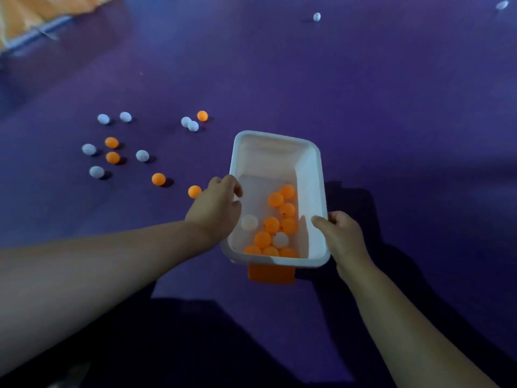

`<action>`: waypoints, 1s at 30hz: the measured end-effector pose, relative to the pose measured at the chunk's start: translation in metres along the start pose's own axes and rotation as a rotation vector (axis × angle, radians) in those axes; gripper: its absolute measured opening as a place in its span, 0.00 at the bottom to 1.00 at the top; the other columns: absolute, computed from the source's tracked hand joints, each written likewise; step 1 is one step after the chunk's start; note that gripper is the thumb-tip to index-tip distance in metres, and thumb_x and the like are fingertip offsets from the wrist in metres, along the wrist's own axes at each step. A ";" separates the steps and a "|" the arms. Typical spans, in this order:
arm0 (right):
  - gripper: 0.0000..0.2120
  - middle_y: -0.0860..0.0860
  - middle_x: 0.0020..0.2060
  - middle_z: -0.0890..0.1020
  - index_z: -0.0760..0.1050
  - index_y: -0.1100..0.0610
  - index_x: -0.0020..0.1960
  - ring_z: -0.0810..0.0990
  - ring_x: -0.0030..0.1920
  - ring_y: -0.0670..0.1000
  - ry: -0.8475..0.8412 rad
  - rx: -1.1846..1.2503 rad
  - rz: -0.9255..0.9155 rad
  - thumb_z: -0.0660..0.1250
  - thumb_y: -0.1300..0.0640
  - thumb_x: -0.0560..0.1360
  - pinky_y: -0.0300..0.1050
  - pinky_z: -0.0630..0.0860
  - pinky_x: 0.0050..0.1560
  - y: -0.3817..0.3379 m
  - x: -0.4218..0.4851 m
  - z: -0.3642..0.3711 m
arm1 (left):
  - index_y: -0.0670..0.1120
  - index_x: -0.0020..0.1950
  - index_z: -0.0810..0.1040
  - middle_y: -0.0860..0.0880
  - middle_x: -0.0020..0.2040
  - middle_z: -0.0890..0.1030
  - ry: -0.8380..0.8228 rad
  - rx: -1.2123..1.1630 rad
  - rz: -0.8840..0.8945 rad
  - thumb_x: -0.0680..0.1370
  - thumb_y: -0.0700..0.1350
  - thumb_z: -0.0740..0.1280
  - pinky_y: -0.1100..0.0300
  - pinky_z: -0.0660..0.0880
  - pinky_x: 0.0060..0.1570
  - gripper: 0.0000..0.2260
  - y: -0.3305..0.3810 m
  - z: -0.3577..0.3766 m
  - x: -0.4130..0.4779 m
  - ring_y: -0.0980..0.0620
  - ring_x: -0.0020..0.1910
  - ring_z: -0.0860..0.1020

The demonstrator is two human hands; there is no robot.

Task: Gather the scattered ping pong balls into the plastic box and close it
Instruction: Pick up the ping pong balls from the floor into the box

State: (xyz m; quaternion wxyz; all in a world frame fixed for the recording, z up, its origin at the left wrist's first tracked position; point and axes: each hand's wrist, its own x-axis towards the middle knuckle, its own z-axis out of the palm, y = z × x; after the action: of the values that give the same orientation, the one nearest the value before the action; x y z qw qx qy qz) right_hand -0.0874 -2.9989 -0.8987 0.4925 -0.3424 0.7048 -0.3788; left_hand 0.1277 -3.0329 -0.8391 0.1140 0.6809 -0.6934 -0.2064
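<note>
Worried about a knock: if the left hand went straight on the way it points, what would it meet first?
The left hand points right, toward the box; its fingers sit at the left rim, so that rim comes first, though depth is unclear.

Left hand (215, 204) showing bare, short fingers and rounded knuckles, right hand (342, 233) showing bare likewise, left forearm (98, 270) and right forearm (405, 317) running uncovered to the picture's edges
</note>
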 end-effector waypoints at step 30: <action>0.04 0.51 0.41 0.84 0.76 0.55 0.45 0.83 0.43 0.52 0.120 -0.444 0.011 0.69 0.58 0.71 0.53 0.81 0.47 -0.086 0.091 0.090 | 0.44 0.60 0.76 0.42 0.59 0.74 -0.205 0.113 0.233 0.77 0.34 0.61 0.50 0.68 0.56 0.14 -0.230 0.042 0.191 0.41 0.59 0.68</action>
State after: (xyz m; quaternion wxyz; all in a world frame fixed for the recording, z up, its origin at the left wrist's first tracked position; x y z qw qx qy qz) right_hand -0.0179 -3.1357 -0.8835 0.3641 -0.4154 0.8008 -0.2315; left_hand 0.3069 -3.2141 -1.0013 0.0273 0.5766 -0.7862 -0.2205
